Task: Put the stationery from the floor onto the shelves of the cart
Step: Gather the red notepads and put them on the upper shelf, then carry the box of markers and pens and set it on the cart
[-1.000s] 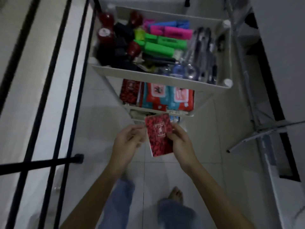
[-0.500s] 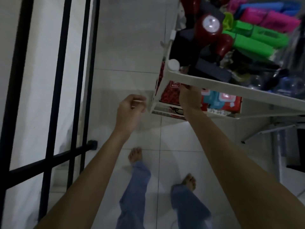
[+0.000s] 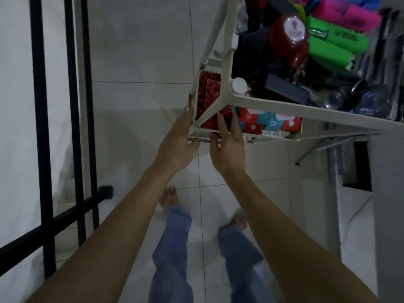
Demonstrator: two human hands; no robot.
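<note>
Both hands were at the near left corner of the cart (image 3: 220,62). Half a second before, the left hand (image 3: 178,147) had hung clear of the frame with fingers loosely curled; now it was open, fingertips laid against the outer left edge of the middle shelf. The right hand (image 3: 229,147), earlier reaching under the top tray's front rim and partly hidden by it, now showed in full, open, fingers spread and resting on the face of the red patterned notebook (image 3: 208,95). Neither hand gripped anything.

The notebook, held in front of the cart a second before, now lay on the middle shelf at its front left corner, spiral edge toward the far side, partly hidden by the corner post of the cart. Just to its right along the shelf's front edge sat the red and teal packs (image 3: 269,121).

The view had swung closer and further left since the earlier frame. The top tray held a dark red punch marked TOP (image 3: 289,38), green highlighters (image 3: 336,42) and pink highlighters (image 3: 345,16) behind it. Black railing bars (image 3: 41,127) stood at the left. Bare feet and blue trouser legs (image 3: 172,248) showed on the white tiled floor (image 3: 140,51) below.
</note>
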